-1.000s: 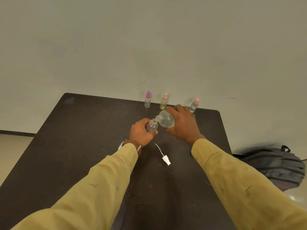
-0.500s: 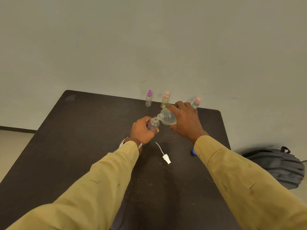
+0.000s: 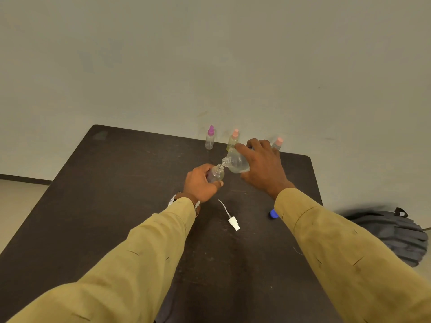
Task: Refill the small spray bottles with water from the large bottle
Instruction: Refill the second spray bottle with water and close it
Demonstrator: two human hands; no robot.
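Observation:
My left hand [image 3: 200, 184] grips a small clear spray bottle [image 3: 216, 174] with its top off and its open neck facing up. My right hand [image 3: 263, 167] holds the large clear bottle [image 3: 235, 162] tilted over, its open mouth just above and beside the small bottle's neck. The white spray head with its thin tube [image 3: 233, 221] lies on the dark table [image 3: 116, 194] between my arms. A blue cap [image 3: 273, 214] lies beside my right sleeve. Three capped small bottles stand at the table's far edge: purple-capped [image 3: 210, 138], pink-capped with yellowish liquid [image 3: 232, 141], and pink-capped [image 3: 277, 143], partly behind my right hand.
The table stands against a plain pale wall. A dark grey backpack [image 3: 391, 234] lies on the floor off the table's right edge. A strip of floor shows at the left [image 3: 16, 206].
The large bottle's mouth has lifted slightly away from the small bottle's neck. Both hands shifted a little away from me. The blue cap came into view by my right sleeve.

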